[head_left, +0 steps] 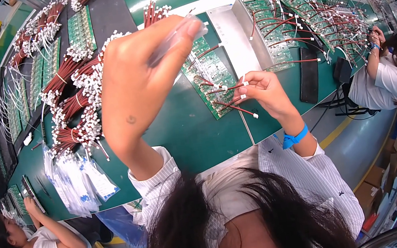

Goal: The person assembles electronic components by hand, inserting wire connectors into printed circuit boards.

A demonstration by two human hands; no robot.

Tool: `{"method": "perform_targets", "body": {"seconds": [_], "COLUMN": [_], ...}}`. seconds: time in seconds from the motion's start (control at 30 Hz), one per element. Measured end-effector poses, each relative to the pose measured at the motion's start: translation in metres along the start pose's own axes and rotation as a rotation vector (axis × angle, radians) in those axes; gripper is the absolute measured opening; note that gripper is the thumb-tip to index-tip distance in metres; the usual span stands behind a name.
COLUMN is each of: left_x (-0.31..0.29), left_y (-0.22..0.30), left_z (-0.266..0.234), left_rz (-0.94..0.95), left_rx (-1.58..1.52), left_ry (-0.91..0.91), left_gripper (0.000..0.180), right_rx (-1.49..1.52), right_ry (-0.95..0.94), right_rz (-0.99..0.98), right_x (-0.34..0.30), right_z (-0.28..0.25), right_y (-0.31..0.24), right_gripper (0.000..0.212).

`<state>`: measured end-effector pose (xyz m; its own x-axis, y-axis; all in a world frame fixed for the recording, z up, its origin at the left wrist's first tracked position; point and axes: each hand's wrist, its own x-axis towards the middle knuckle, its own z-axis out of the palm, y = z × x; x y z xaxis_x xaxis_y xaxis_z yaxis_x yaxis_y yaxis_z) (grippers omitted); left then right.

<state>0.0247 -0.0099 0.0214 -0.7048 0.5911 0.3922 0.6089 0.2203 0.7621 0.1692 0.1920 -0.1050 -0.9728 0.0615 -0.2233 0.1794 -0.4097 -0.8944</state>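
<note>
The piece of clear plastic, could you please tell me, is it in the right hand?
No, the clear plastic is held in the left hand.

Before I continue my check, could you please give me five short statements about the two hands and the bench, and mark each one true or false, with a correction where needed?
1. The left hand pinches a piece of thin clear plastic. True.

2. The bright blue cloth-like wristband is on the left wrist. False: it is on the right wrist.

3. The fingers of the right hand are at a small white connector. True.

4. The black rectangular object lies to the left of the right hand. False: it lies to the right of that hand.

5. Clear plastic bags with blue marks lie on the left part of the green bench top. True.
</note>
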Motion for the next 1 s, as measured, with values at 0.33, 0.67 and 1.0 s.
{"method": "perform_targets", "body": {"seconds": [0.33, 0.67, 1.0], "left_x": [-0.001, -0.003, -0.001], "left_y": [-0.002, -0.003, -0.001], "left_z": [0.003, 0.003, 0.003], "left_rz": [0.065, 0.064, 0.056], "left_rx": [0.031, 0.022, 0.041], "left_ry": [-0.003, 0.007, 0.007], "left_gripper": [0.022, 0.023, 0.023], "right_rx": [-0.993, -0.969, -0.966], "right_ry": [0.039, 0.050, -0.009], "right_rz": [-0.454, -0.423, -0.439], "right_x": [-0.001, -0.004, -0.006], "right_z": [0.000, -0.003, -0.004], "right_y": [0.027, 0.033, 0.033], "right_gripper": [0.015, 0.011, 0.015]}}
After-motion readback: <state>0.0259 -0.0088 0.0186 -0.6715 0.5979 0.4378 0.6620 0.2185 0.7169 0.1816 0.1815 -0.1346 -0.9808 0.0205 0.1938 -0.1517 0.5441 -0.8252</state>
